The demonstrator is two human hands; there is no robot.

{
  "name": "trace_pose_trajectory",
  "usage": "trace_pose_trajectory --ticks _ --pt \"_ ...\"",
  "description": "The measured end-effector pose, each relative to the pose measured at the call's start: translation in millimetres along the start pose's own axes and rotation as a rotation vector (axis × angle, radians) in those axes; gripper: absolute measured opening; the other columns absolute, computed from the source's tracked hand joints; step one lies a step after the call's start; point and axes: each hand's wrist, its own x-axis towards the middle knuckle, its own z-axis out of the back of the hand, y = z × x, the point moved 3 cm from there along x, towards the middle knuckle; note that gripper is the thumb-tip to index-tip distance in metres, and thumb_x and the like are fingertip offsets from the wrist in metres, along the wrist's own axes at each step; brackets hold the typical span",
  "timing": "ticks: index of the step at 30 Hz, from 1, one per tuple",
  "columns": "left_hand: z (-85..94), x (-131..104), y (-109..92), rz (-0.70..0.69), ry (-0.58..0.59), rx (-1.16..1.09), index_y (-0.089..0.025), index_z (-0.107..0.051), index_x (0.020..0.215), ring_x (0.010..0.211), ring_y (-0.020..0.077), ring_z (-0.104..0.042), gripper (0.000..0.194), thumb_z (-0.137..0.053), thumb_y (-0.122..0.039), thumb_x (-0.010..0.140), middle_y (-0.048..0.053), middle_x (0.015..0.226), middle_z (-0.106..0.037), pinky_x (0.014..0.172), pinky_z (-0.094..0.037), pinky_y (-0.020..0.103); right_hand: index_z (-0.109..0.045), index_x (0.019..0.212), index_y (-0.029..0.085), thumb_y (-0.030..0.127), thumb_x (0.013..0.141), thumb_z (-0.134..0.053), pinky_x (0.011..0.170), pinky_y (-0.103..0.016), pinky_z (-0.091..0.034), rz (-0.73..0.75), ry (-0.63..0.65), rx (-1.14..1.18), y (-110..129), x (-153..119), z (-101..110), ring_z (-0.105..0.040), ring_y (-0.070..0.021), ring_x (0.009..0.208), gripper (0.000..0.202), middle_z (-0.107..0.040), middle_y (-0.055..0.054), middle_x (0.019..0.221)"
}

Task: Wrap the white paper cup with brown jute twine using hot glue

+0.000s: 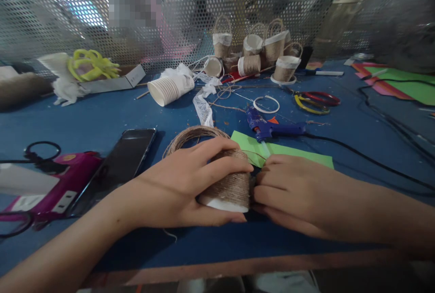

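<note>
My left hand (190, 179) is wrapped round a paper cup (229, 188) wound with jute twine, which lies on its side with a white rim showing toward me. Close against the cup's right end, my right hand (292, 193) has its fingers curled in; what they pinch, if anything, is hidden. Behind the cup lies a coil of jute twine (183, 136). A blue glue gun (272, 125) rests on a green paper sheet (306, 153), its glue stick pointing toward my right hand.
Finished twine baskets (273, 48) and a stack of paper cups (165, 91) stand at the back by a perforated metal screen. Scissors (312, 101) lie right of a white ring (267, 104). At left are a phone (118, 163) and a magenta glue gun (68, 184). A black cord (360, 157) crosses the right side.
</note>
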Motion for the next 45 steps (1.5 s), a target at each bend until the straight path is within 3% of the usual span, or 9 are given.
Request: trace_pose_trajectory --ticks 21,29,41,45 --pt "0.1 -0.2 -0.3 -0.018 0.002 0.022 -0.021 -0.051 0.138 0.129 0.0334 -0.062 0.056 -0.066 -0.053 0.095 0.018 0.139 -0.057 0.1 -0.059 0.045 -0.069 0.095 0.017 0.015 0.1 -0.051 0.077 -0.037 -0.042 -0.003 0.003 0.007 0.9 0.4 1.0 -0.062 -0.0197 0.073 0.018 -0.075 -0.004 0.085" --pt "0.2 -0.9 -1.3 -0.022 -0.007 0.02 -0.019 -0.053 0.138 0.129 0.0336 -0.061 0.056 -0.07 -0.05 0.094 0.017 0.138 -0.058 0.106 -0.055 0.046 -0.069 0.095 0.017 0.016 0.1 -0.052 0.076 -0.037 -0.042 0.007 -0.003 0.0 0.7 0.0 0.4 -0.063 -0.0197 0.073 0.017 -0.075 -0.004 0.085" --pt "6.9 -2.1 -0.2 -0.017 -0.137 -0.093 -0.02 -0.057 0.135 0.128 0.0296 -0.06 0.056 -0.078 -0.043 0.088 0.013 0.135 -0.058 0.11 -0.051 0.042 -0.071 0.093 0.017 0.024 0.109 -0.039 0.071 -0.036 -0.04 -0.028 -0.072 0.007 0.4 -0.4 5.1 -0.06 -0.0197 0.071 0.037 -0.075 -0.004 0.081" --pt "6.2 -5.9 3.0 0.012 -0.171 -0.094 -0.022 -0.057 0.137 0.133 0.0326 -0.057 0.058 -0.079 -0.043 0.086 0.014 0.14 -0.056 0.114 -0.048 0.047 -0.071 0.093 0.017 0.027 0.11 -0.036 0.07 -0.035 -0.04 -0.062 -0.087 0.03 0.5 -1.2 6.3 -0.059 -0.0202 0.07 0.04 -0.074 -0.003 0.079"
